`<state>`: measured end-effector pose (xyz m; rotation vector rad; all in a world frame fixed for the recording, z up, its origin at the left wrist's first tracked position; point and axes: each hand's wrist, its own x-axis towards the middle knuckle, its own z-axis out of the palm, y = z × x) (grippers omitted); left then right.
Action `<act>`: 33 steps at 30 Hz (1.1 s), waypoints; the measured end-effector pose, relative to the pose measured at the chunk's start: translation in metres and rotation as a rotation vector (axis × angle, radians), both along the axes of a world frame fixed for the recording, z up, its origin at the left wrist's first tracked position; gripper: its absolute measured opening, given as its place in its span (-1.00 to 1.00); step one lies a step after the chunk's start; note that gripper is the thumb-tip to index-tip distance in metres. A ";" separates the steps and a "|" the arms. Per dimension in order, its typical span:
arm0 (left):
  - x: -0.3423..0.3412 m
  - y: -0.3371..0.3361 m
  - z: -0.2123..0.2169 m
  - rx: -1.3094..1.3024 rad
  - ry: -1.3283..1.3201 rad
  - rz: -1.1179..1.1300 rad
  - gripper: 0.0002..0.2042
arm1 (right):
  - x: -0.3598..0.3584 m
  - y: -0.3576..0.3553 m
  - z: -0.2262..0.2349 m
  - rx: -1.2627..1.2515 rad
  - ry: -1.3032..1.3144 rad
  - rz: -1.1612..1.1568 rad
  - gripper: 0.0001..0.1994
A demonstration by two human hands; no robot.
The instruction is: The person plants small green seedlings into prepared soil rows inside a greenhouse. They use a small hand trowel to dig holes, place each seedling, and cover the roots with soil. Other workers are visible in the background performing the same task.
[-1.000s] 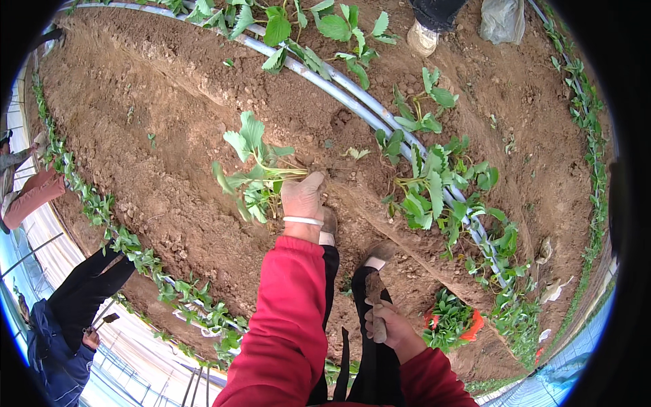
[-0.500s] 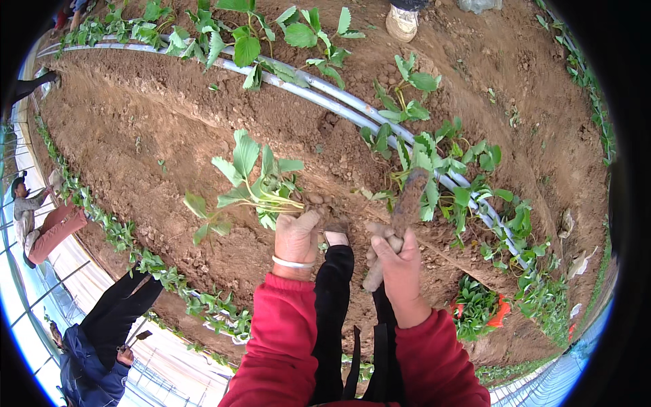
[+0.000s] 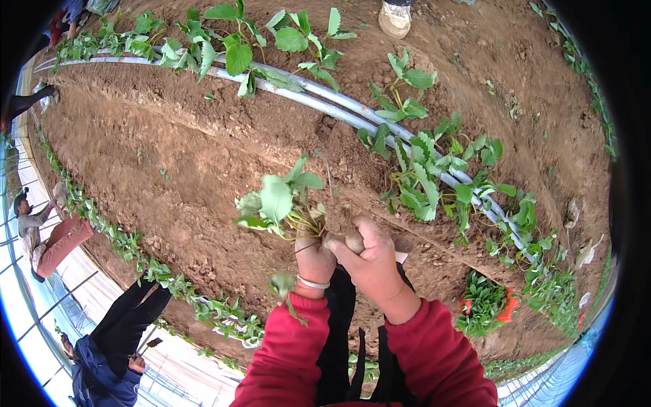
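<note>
My left hand [image 3: 314, 261], with a pale bangle at the wrist, is closed around the stems of a bunch of leafy strawberry seedlings [image 3: 277, 200]. Pressed up against it, my right hand [image 3: 369, 261] has its fingers bent in at the stem bases. Soil-coloured coverings show on some fingertips. What the right fingers hold is hidden, and the trowel seen earlier cannot be made out. A loose leafy sprig [image 3: 283, 286] hangs by my left wrist. Below both hands lies bare brown soil [image 3: 203, 230].
Two pale pipes [image 3: 325, 102] curve through a row of strawberry plants [image 3: 424, 176] ahead. An orange-edged container of seedlings [image 3: 505, 308] is at right. Other people stand at left, one in dark blue [image 3: 102, 373]; another person's shoe [image 3: 395, 20] is at the top.
My right hand has moved left to meet my left hand, and the soil-covered trowel it held upright no longer shows clearly. The seedling bunch has shifted right and turned; a sprig now hangs apart.
</note>
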<state>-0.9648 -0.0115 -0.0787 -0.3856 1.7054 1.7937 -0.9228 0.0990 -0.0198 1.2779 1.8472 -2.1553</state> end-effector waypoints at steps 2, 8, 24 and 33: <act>-0.018 0.012 0.001 -0.064 0.106 -0.056 -0.68 | 0.020 0.006 0.001 -0.042 -0.093 -0.105 -0.73; -0.084 0.034 -0.033 0.323 0.053 0.122 -0.79 | 0.123 -0.015 -0.024 -0.177 -0.320 -0.269 -0.80; -0.105 0.056 -0.162 -0.535 0.611 -0.293 -0.81 | 0.145 -0.038 -0.029 -0.168 -0.437 -0.187 -0.82; -0.118 0.063 -0.179 -0.437 0.606 -0.320 -0.83 | 0.137 -0.037 -0.026 -0.208 -0.510 -0.166 -0.82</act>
